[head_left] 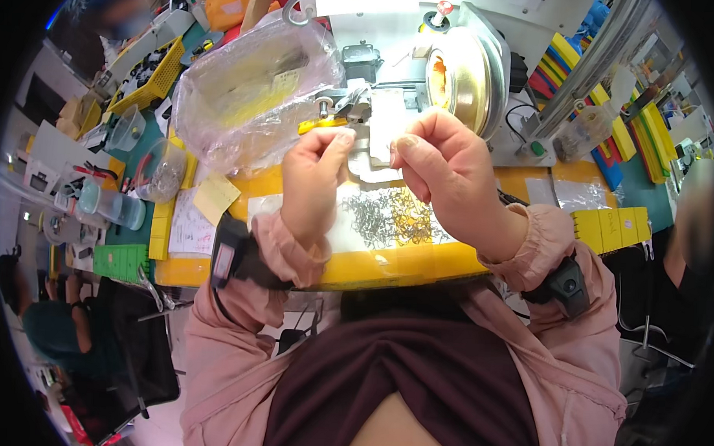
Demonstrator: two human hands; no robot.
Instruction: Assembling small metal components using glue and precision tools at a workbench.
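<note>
My left hand (pixel 315 182) is raised over the near part of the workbench, its thumb and forefinger pinched together. Right by those fingertips is a small yellow bar (pixel 323 125) on the machine (pixel 360 97). My right hand (pixel 461 179) hovers to the right with thumb and fingertips pressed together, in front of a white block (pixel 386 122). Whatever either pinch holds is too small to make out. Below and between the hands, a pile of small bent metal pieces (pixel 385 216), silver-grey and partly yellowish, lies spread on a white sheet (pixel 337 242).
A clear plastic-wrapped box (pixel 251 93) stands left of the machine, a large round metal reel (pixel 476 82) to its right. Clear cups (pixel 162 169) and a yellow note (pixel 215 198) are at left. Yellow bins (pixel 608 229) line the right edge. Another person (pixel 62 331) sits at far left.
</note>
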